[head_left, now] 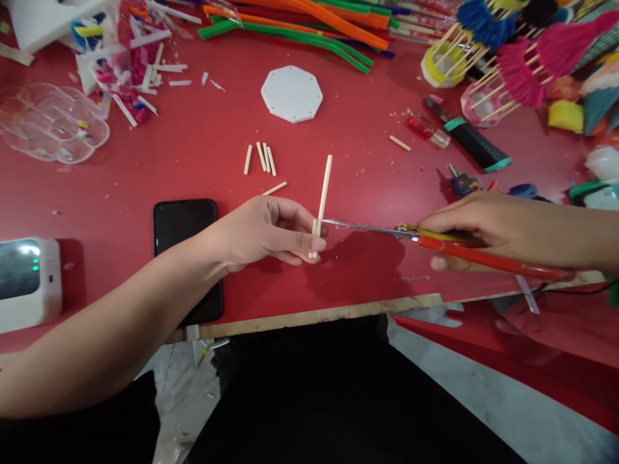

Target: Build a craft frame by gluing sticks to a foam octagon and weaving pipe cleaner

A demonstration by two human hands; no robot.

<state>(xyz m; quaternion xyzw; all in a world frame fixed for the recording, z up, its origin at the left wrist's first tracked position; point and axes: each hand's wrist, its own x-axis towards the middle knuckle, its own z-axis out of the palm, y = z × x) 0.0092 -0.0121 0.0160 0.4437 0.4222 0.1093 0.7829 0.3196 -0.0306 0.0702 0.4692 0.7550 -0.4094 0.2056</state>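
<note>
Between the thumb and fingers of my left hand [285, 232] are two pale wooden sticks, a long stick [325, 183] and a short stick [312, 237] side by side. My right hand [476, 225] is wrapped round the handles of scissors [372, 228] with red and yellow grips. The blade tips meet the long stick just above the short one's top end. Several short cut sticks [265, 158] lie beyond my left hand, and one more piece [275, 188] is close to its knuckles. Farther back sits a white octagonal plate [292, 94] with small holes near its edge.
A black phone [186, 225] lies partly under my left forearm, and a white device [29, 283] stands far left. Pipe cleaners [300, 32] and scraps [128, 64] lie at the back. Right are a box cutter [476, 143] and stick-and-yarn crafts [520, 74]. The table's front edge [333, 314] is close.
</note>
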